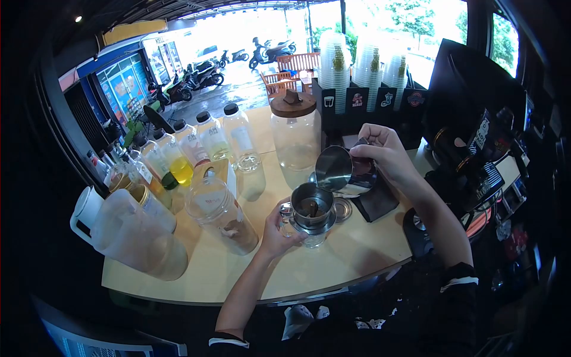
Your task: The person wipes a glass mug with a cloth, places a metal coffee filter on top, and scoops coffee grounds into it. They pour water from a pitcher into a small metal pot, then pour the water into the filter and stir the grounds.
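Note:
A steel drip filter (312, 205) sits on a small clear glass mug (315, 240) on the counter. Around the mug and the filter's rim my left hand (279, 233) is closed. My right hand (383, 152) grips a shiny metal pitcher (334, 169), tilted with its mouth toward the filter, just above and to its right. Whether liquid is flowing cannot be made out. Beside the filter lies a small round metal lid (342, 209). The filter's inside looks dark, with a small post in the middle.
On the wooden counter (285, 279) stand a large white jug (140, 238), a clear plastic container (223, 217), a wooden-lidded glass jar (295, 134) and several bottles (241, 140). Stacked cups (334, 68) fill a black holder at the back. A dark machine (470, 89) is at right.

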{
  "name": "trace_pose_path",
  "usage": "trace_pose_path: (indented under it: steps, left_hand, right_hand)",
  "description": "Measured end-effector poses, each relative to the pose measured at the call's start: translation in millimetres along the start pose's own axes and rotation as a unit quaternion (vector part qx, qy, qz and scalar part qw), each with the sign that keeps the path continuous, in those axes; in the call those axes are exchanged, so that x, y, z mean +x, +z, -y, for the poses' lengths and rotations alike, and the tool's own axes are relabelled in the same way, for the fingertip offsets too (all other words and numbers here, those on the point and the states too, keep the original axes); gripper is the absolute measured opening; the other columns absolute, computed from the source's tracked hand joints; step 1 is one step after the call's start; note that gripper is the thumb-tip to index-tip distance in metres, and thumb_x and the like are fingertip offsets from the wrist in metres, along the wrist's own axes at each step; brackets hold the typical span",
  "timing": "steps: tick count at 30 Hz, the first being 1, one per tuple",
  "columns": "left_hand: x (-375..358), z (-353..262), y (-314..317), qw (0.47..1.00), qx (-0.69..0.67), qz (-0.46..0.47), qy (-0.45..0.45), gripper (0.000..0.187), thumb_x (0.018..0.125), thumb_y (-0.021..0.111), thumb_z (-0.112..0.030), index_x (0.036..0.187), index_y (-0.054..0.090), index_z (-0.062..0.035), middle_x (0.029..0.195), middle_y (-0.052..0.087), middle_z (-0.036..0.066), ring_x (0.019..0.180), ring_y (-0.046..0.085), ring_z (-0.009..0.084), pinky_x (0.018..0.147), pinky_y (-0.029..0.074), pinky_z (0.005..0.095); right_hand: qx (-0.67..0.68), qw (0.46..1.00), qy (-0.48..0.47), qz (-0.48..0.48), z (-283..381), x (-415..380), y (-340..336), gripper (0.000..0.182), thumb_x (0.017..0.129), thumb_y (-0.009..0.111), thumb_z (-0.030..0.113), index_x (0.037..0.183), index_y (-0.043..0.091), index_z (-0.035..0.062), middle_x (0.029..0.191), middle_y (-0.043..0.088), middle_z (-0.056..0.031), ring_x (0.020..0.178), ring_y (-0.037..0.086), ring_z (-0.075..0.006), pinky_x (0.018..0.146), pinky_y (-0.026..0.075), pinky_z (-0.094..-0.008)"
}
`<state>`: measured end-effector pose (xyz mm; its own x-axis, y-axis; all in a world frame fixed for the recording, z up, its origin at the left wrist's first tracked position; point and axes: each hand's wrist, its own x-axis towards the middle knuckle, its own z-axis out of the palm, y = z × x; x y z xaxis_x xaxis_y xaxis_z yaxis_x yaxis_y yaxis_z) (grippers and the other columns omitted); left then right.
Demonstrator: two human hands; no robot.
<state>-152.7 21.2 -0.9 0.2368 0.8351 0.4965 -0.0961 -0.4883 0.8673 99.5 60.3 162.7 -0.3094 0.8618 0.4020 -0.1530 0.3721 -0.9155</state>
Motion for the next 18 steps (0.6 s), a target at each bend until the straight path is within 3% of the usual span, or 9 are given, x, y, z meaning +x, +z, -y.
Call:
trace_pose_path:
  steps: [18]
  left_hand:
    - [0.8,-1.4,1.8,1.0,0.005,-0.002,0.026,0.082,0.062,0.083,-0.03,0.127,0.043,-0.0009,0.113,0.058,0.009,0.109,0.054,0.0181,0.097,0.04,0.0337]
  right_hand:
    - [-0.062,0.998,-0.024,0.023,11.9,2.6,6.9,0.021,0.073,0.071,0.001,0.069,0.051,0.0053,0.064,0.057,0.0014,0.058,0.051,0.0003,0.049,0.037,-0.0163]
